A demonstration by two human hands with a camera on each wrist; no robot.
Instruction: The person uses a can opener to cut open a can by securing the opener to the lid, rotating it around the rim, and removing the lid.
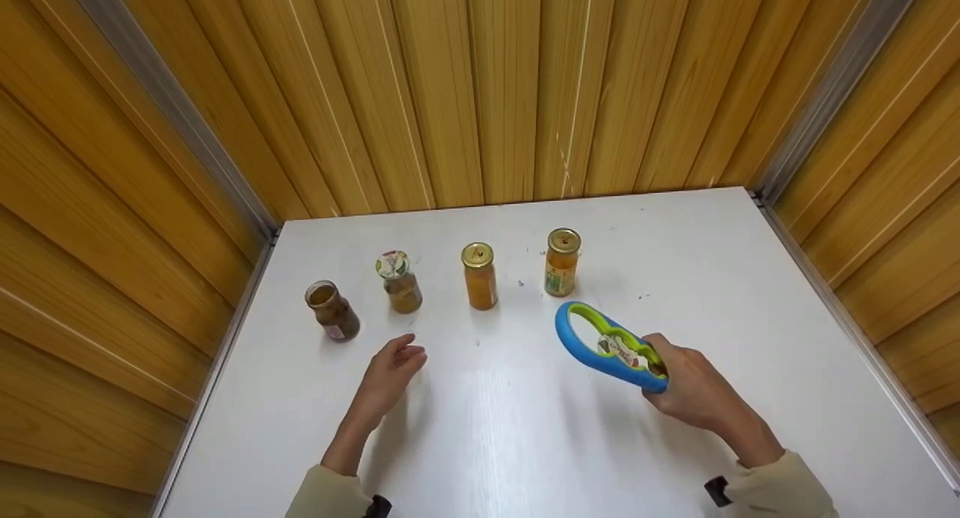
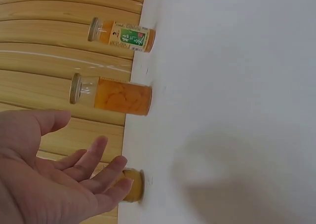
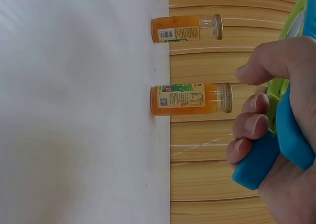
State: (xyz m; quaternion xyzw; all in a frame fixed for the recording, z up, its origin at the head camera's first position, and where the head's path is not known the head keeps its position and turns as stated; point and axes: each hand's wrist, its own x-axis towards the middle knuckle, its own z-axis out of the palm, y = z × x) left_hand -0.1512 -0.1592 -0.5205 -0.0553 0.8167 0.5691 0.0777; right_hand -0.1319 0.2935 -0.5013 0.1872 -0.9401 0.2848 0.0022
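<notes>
My right hand (image 1: 690, 383) grips a blue and green jar opener (image 1: 592, 357) by its handle end, above the table. A floral-patterned lid (image 1: 619, 349) shows inside the opener's toothed opening. My left hand (image 1: 390, 375) hangs over the table with loosely bent fingers and holds nothing. It is nearest to an uncovered jar of dark contents (image 1: 337, 315) and a jar with a floral lid (image 1: 403, 289). Farther right stand two gold-lidded jars of orange contents, one in the middle (image 1: 481, 282) and one with a green label (image 1: 561, 267), just beyond the opener.
The jars stand upright in a loose row across the white table (image 1: 480, 428). Wood-patterned panels (image 1: 495, 91) rise behind the table and along both sides, with grey metal posts at the corners. Small dark specks lie around the jars.
</notes>
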